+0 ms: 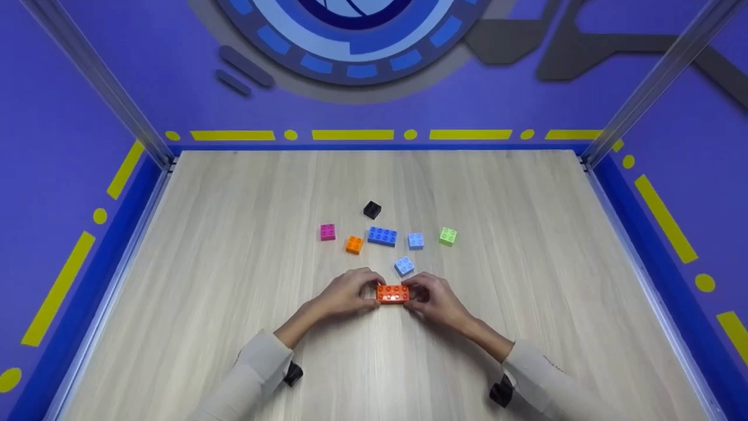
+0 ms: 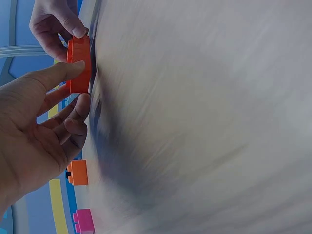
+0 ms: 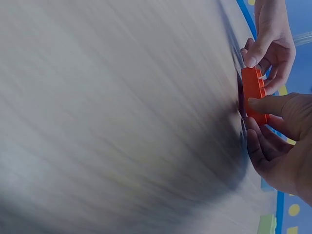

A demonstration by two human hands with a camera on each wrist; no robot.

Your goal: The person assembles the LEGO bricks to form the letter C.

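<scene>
Red-orange 2x4 brick (image 1: 393, 294): 1 piece, 8 studs facing up, long sides running left to right; between your 2 hands on the worktop's (image 1: 234, 245) near side of the loose bricks.
Underside of brick: you cannot tell from these views whether it rests on the worktop or hangs just above.
Left hand (image 1: 346, 293): pinches the left end; thumb on the near long face, lower fingers loosely curled off the brick.
Right hand (image 1: 436, 299): pinches the right end; thumb on the near long face, other fingers towards the far side.
Finger gap: narrow on both hands, closed to the brick's width.
Pressure: best matched at the 2 ends; a harder squeeze on 1 side would probably twist the brick.
Stud face: all 8 studs show; hold low on the sides so your fingertips stay off them.
Nearest loose piece: light blue 2x2 brick (image 1: 404, 266), set askew just beyond your right fingers; any turn is safer made towards you, lest a knuckle clip it.
Row beyond, left to right: magenta 2x2 brick (image 1: 328, 232), orange 2x2 brick (image 1: 354, 244), dark blue 2x4 brick (image 1: 382, 236), second light blue 2x2 brick (image 1: 415, 241), lime 2x2 brick (image 1: 448, 236).
Farthest piece: black brick (image 1: 372, 210).
</scene>
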